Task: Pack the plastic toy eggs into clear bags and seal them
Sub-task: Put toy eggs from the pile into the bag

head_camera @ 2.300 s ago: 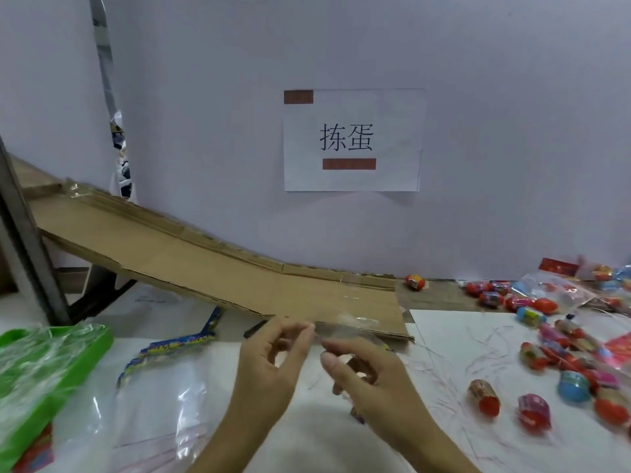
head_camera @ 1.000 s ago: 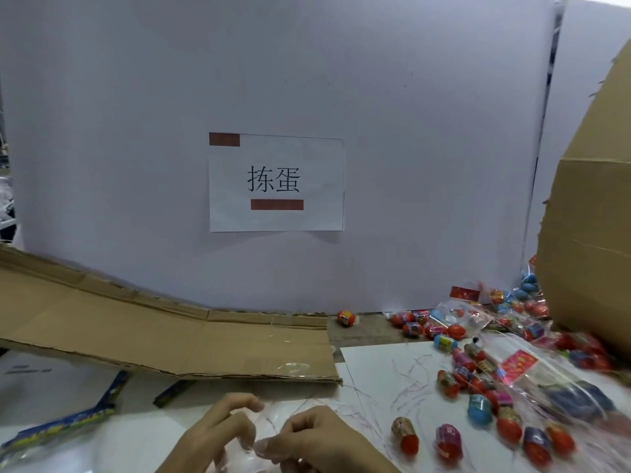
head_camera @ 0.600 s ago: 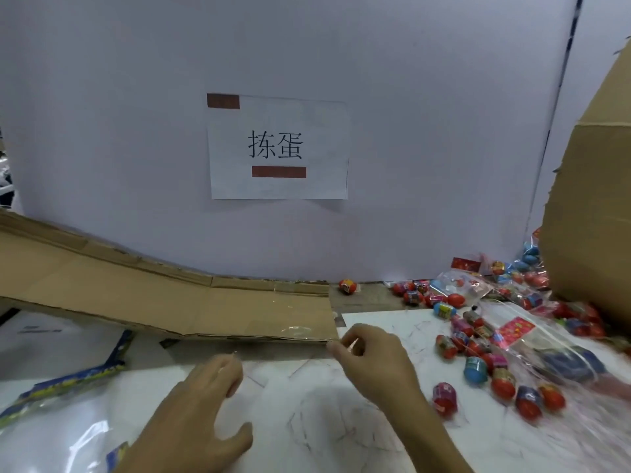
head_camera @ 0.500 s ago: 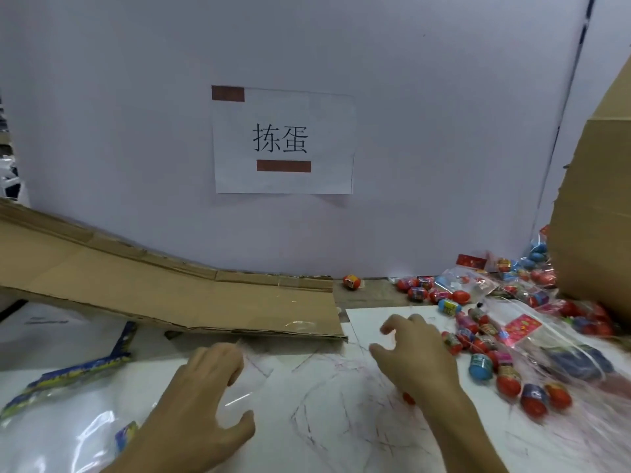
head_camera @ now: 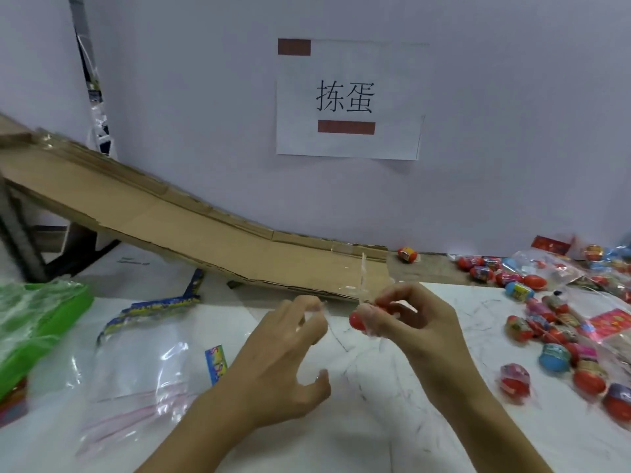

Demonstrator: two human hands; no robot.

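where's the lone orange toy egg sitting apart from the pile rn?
Head view, right of centre: the lone orange plastic toy egg lies at the foot of the white wall, just right of the cardboard ramp's lower end, left of the egg pile.

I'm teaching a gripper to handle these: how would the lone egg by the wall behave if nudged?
The lone egg looks rounded and smooth, so it would probably roll, likely in a curve. It seems small, likely hollow plastic, so probably light. It lies beside the cardboard ramp, which might stop it on that side.
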